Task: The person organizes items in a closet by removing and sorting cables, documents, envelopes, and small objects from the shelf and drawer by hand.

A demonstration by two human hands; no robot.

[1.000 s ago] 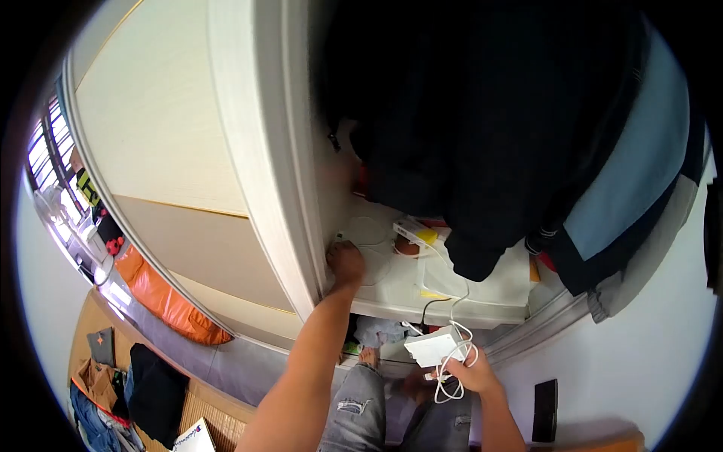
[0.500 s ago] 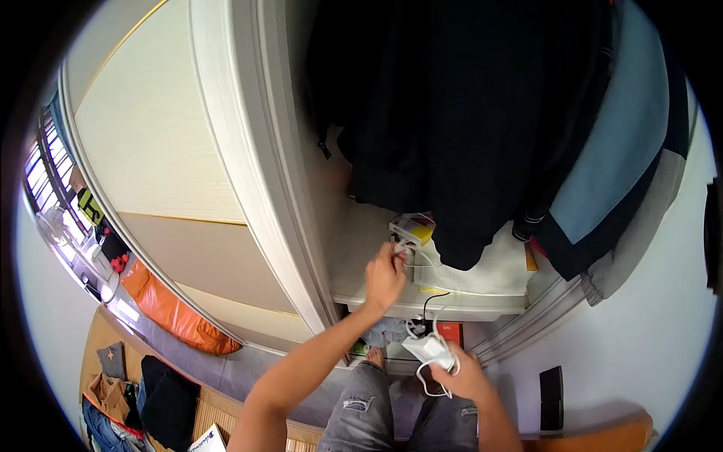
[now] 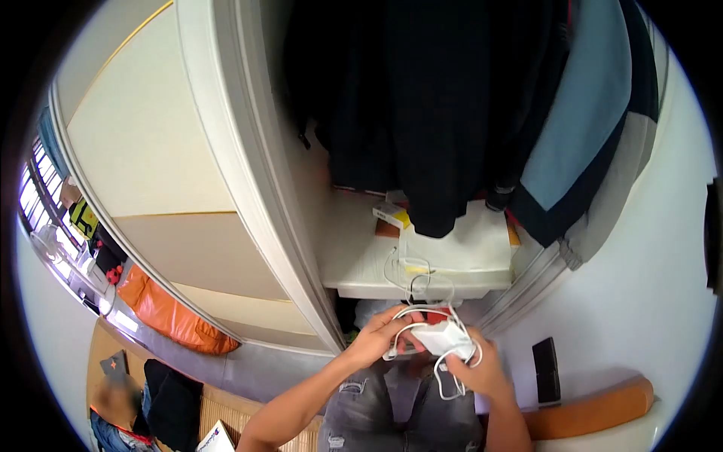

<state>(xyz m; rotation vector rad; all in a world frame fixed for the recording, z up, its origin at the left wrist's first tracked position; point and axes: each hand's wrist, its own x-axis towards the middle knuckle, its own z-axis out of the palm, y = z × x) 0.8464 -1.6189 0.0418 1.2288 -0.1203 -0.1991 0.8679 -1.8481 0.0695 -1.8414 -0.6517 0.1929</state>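
A white rectangular adapter [image 3: 439, 338] with a looped white cable is held above my lap. My right hand [image 3: 482, 371] is wrapped round its right end and some of the cable. Beside its left end, my left hand [image 3: 379, 334] pinches loops of the white cable [image 3: 429, 309]. One stretch of thin cable rises over the front edge of the closet shelf [image 3: 354, 260]. On that shelf lie a white and yellow box [image 3: 391, 215] and a flat white item [image 3: 456, 248], partly under the hanging clothes.
Dark clothes [image 3: 437, 113] and a blue-grey garment [image 3: 580, 120] hang over the shelf. A cream sliding door [image 3: 151, 143] stands at left. An orange bag [image 3: 169, 313] lies on the floor beyond it, with folded clothes [image 3: 169, 399] at the lower left.
My left hand has come down from the shelf with the white cable and is now beside my right hand. The view has shifted slightly, and the adapter is still in my right hand.
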